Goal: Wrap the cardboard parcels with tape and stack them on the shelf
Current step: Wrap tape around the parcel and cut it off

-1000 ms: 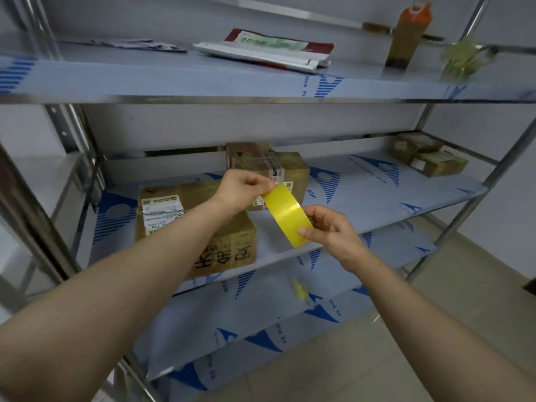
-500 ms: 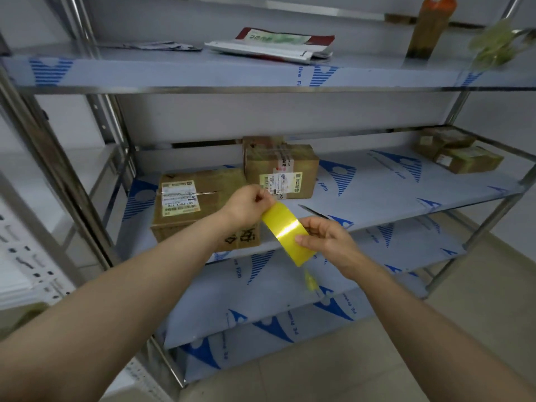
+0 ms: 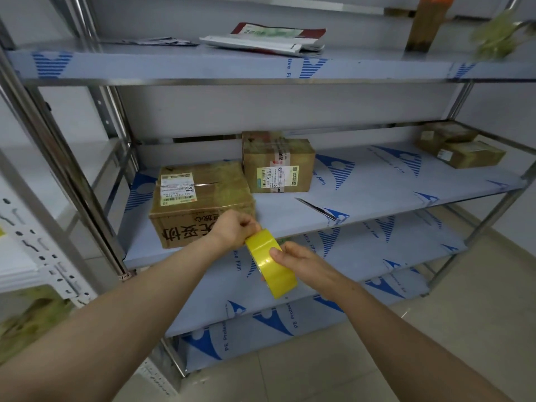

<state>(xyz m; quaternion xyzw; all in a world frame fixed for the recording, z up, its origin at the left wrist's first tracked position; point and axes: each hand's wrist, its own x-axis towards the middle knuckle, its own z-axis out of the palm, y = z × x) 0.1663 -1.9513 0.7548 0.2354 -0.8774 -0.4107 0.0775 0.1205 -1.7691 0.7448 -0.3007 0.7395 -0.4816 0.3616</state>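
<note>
Middle shelf (image 3: 377, 192), left: large parcel (image 3: 200, 204), at near edge.
Right and farther: smaller parcel (image 3: 278, 165).
Far right corner: two parcels (image 3: 472, 155).
Tape roll (image 3: 271, 264): before the shelf edge.

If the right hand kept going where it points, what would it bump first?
Probably the left hand, pinching the yellow tape roll that the right hand holds. Behind it sits the big cardboard box; depth is unclear.
</note>
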